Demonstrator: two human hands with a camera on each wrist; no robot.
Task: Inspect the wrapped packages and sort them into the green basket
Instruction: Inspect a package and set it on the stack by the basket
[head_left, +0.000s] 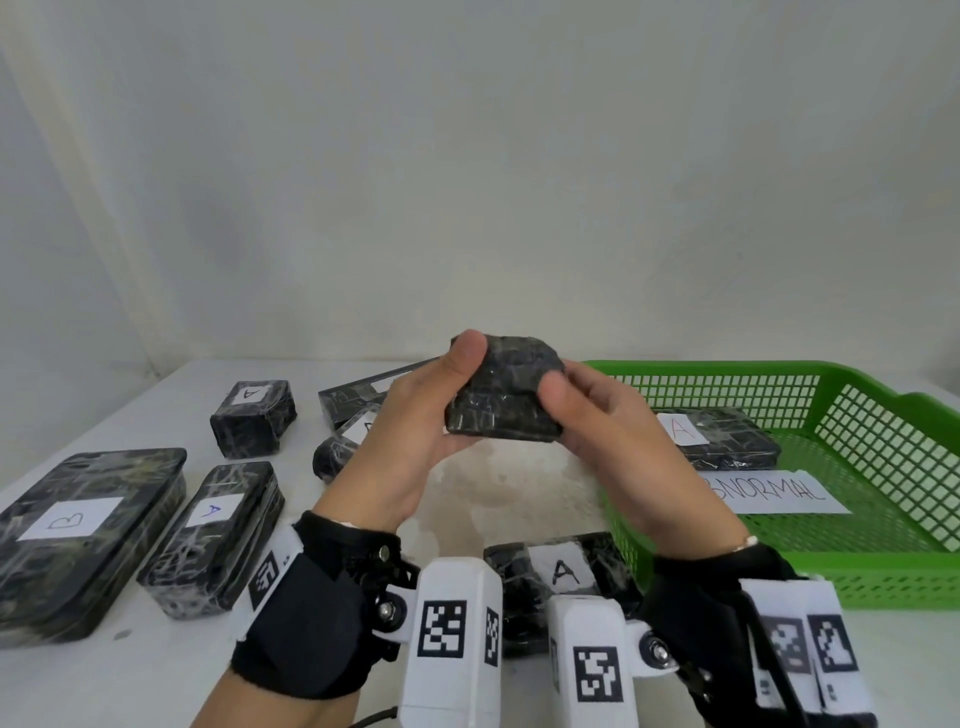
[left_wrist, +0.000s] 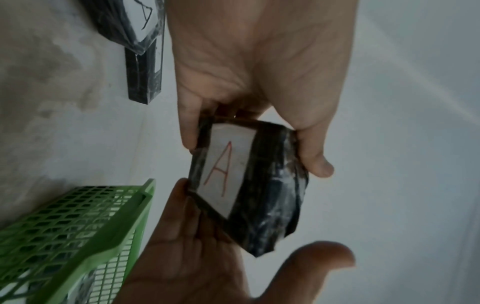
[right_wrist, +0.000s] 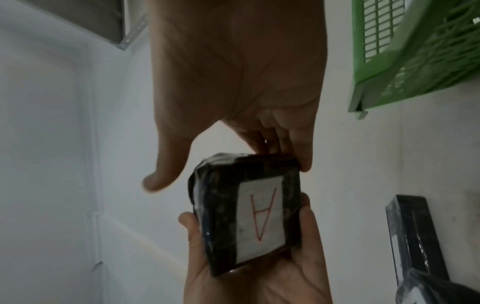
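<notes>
I hold a small black wrapped package (head_left: 506, 395) up over the table with both hands. My left hand (head_left: 447, 395) grips its left end, thumb on top and fingers underneath. My right hand (head_left: 576, 415) holds the right end, with its fingers along the far edge and its thumb at the front. The wrist views show a white label with a red A on the package's (left_wrist: 262, 185) (right_wrist: 221, 216) far face, turned away from my head. The green basket (head_left: 883, 566) (left_wrist: 124, 226) (right_wrist: 376, 72) stands at the right, close beside my right hand.
In the basket lie a package with a red A (head_left: 727, 441) and a paper reading ABNORMAL (head_left: 774, 491). On the table sit a large B package (head_left: 78, 530), A packages (head_left: 213, 530) (head_left: 252, 415) (head_left: 561, 571), and more behind my left hand (head_left: 353, 400). A wall rises behind.
</notes>
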